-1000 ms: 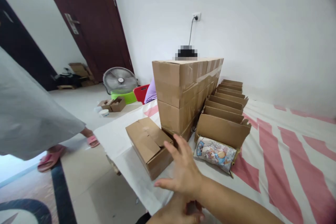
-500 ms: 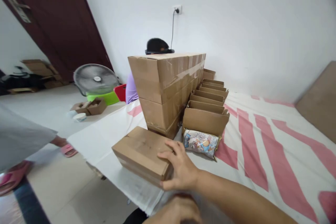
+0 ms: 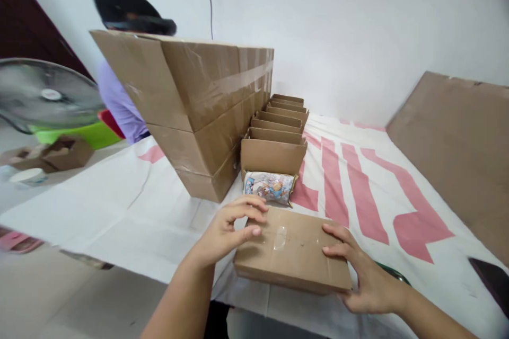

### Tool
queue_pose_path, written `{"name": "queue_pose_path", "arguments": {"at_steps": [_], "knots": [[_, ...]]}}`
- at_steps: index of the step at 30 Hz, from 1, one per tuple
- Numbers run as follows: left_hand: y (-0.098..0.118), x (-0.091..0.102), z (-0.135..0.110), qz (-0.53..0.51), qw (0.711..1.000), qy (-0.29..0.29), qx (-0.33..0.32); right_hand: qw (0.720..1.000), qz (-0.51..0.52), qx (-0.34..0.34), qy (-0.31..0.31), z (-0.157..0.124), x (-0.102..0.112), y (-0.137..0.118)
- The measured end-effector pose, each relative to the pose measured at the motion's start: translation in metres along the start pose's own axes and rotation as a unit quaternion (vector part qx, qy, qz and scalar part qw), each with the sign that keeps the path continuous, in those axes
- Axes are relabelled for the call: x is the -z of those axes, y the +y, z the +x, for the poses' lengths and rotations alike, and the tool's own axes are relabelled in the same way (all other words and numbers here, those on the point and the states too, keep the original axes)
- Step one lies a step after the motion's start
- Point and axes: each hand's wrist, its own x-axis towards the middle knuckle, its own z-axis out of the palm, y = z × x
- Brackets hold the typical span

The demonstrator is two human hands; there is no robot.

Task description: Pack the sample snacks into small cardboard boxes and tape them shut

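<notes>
One box (image 3: 296, 251), at five o'clock in view

Left hand (image 3: 225, 230) curves loose, parted fingers over its ten-o'clock corner; whether they touch, I cannot tell. Right hand (image 3: 366, 283) grasps the four-o'clock end, fingertips on top. Box lies on cloth (image 3: 99, 206), packet (image 3: 269, 187) just beyond at eleven o'clock.

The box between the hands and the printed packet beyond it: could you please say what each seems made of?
Box: matt brown cardboard, by its folded panels; the shiny patch may be tape. Packet: probably glossy plastic film, given its pillowy shape.
</notes>
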Motion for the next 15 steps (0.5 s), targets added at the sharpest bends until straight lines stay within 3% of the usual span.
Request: {"name": "queue_pose_path", "arguments": {"at_steps": [3,8,12,15], "knots": [[-0.025,-0.005,0.007,-0.005,0.996,-0.075,0.04,0.999,-0.039,-0.003,0.026,-0.01,-0.008,-0.001],[-0.054,-0.011,0.001,-0.063,0.995,-0.055,0.048,0.999,-0.013,-0.015,0.044,-0.024,-0.007,0.008],[-0.054,-0.012,0.001,-0.083,0.995,-0.044,0.041,0.98,0.044,-0.155,0.115,-0.042,0.005,0.032],[-0.051,-0.01,0.001,-0.082,0.994,-0.052,0.047,0.963,-0.037,-0.256,0.072,-0.06,0.003,0.051]]}}
